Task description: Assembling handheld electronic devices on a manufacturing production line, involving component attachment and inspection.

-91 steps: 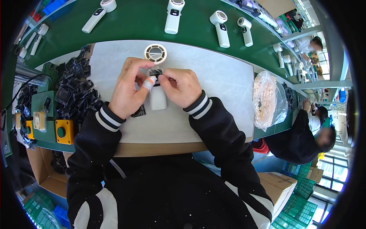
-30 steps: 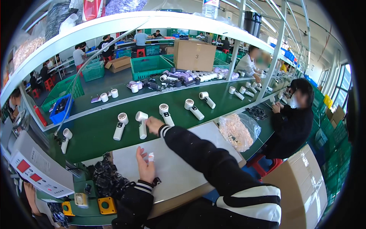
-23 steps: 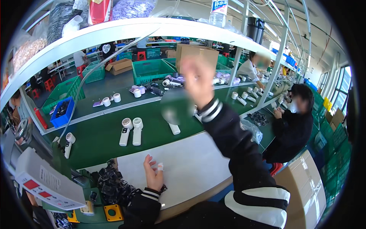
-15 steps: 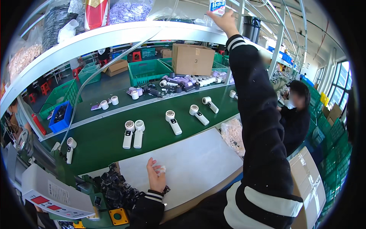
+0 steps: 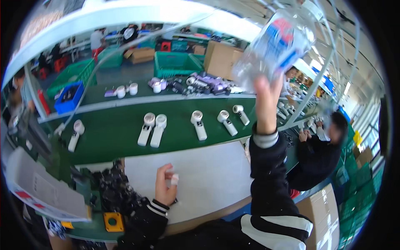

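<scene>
My right hand (image 5: 266, 106) is raised at the upper right, closed around a clear plastic bottle (image 5: 278, 43) with a blue, white and red label; both are smeared by motion. Low over the white work board (image 5: 216, 179) is my left hand (image 5: 165, 187), its fingers loosely curled and apart, holding nothing that I can see. Something white, like tape or a finger cover, wraps one of its fingertips. A heap of small black plastic parts (image 5: 118, 189) lies left of this hand.
White handheld fans (image 5: 198, 125) lie spaced along the green belt (image 5: 108, 133). Beyond them sits a pile of purple and black fan parts (image 5: 208, 84). A white machine box (image 5: 46, 187) stands at left. One co-worker (image 5: 321, 154) sits at right, near a cardboard box (image 5: 323, 216).
My right hand has come down from the overhead shelf, bringing the bottle nearer. The view has shifted. My left hand stays over the board.
</scene>
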Motion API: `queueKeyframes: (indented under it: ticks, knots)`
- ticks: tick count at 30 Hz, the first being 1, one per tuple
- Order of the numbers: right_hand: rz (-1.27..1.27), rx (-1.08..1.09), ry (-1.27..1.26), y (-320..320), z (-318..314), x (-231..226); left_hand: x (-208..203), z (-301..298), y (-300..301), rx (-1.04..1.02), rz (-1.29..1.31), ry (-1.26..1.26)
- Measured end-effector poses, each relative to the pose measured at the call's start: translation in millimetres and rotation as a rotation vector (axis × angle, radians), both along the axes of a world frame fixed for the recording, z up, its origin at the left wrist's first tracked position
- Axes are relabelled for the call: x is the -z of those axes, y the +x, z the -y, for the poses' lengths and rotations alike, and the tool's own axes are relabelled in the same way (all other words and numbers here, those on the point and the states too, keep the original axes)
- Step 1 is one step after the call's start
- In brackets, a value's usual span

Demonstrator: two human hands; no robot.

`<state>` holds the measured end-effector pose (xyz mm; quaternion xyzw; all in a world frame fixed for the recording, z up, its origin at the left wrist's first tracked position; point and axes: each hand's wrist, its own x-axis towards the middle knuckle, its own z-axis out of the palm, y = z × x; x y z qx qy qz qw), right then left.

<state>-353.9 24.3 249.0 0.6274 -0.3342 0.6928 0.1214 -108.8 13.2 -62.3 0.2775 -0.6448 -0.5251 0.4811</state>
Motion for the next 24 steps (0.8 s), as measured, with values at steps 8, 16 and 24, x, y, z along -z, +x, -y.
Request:
queueKeyframes:
  ticks: [8, 16, 24]
  knots:
    - [0.129, -0.738, 0.676, 111, 42, 233, -47, 17, 11, -0.030, -0.294, -0.180]
    - [0.044, -0.666, 0.973, 84, 64, 269, -2, 43, 11, -0.168, -0.125, -0.081]
    - [0.290, -0.707, 0.807, 61, 65, 222, 0, 32, 12, -0.108, 0.083, -0.091]
